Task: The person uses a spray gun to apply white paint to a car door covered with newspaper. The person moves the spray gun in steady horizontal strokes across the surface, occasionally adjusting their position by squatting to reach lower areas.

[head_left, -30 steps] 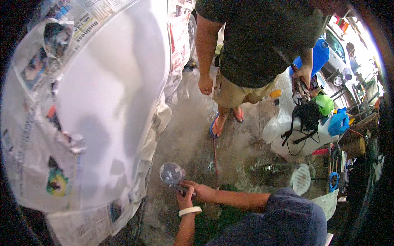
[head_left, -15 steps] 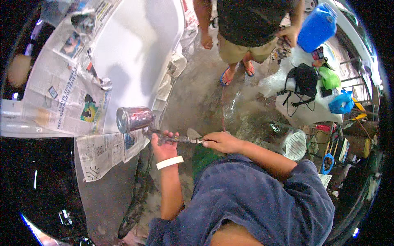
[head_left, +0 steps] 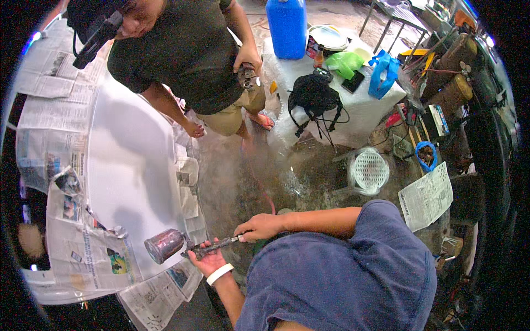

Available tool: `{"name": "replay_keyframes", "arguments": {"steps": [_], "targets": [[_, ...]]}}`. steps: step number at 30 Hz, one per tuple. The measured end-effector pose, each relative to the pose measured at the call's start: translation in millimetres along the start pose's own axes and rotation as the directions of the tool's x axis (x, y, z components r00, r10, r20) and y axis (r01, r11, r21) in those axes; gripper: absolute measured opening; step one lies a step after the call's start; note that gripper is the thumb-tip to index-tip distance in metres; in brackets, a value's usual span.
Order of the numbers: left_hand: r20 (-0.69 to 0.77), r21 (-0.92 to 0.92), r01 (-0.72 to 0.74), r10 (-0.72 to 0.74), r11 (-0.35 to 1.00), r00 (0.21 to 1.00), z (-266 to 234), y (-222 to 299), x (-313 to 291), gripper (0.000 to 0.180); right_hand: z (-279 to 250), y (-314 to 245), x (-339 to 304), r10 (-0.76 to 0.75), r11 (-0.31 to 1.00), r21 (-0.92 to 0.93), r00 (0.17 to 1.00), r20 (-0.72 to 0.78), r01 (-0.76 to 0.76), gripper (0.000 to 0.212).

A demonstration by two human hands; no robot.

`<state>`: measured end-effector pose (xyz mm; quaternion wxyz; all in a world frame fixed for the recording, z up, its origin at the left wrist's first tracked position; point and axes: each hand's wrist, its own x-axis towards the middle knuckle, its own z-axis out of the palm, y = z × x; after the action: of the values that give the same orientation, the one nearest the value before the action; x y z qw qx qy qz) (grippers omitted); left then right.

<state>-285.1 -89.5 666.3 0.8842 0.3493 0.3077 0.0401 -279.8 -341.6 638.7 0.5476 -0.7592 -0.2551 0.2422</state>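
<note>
A paint spray gun (head_left: 212,249) with a dark, paint-stained metal cup (head_left: 164,246) lies across my palm. My left hand (head_left: 208,263), palm up and wearing a white band at the wrist, cradles its body with curled fingers. At the handle end, my right hand (head_left: 262,227) pinches the thin metal hose fitting. The cup tips toward the left, close above the lower end of a white panel (head_left: 132,176). Newspaper sheets (head_left: 58,132) mask the panel's edges.
Beyond the panel another person (head_left: 182,60) leans over, holding a metallic object (head_left: 247,77). A reddish hose (head_left: 269,199) crosses the floor. To the right stand a white stool (head_left: 371,170), a black bag (head_left: 314,99) on a pale sheet, and a blue jug (head_left: 287,27).
My view has swung to the right and upward. The other person has moved left to the panel and bent over it. My hands keep their hold on the spray gun.
</note>
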Motion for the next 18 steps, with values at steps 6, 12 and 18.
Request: {"name": "replay_keyframes", "arguments": {"steps": [6,12,18], "targets": [[-0.006,0.025,0.001,0.0,1.0,1.0,9,-20,-8,0.041,-12,-8,-7,0.111,0.994,0.008,0.993,0.045,-0.112,0.047],[-0.072,-0.05,0.062,-0.066,0.997,0.995,-3,-25,-4,0.034,3,18,-7,0.086,0.993,0.073,0.995,0.054,-0.09,0.047],[-0.116,-0.063,-0.056,0.049,0.996,0.992,-1,3,-2,0.035,1,48,-39,0.244,0.968,0.006,0.952,0.182,-0.25,0.043]]}}
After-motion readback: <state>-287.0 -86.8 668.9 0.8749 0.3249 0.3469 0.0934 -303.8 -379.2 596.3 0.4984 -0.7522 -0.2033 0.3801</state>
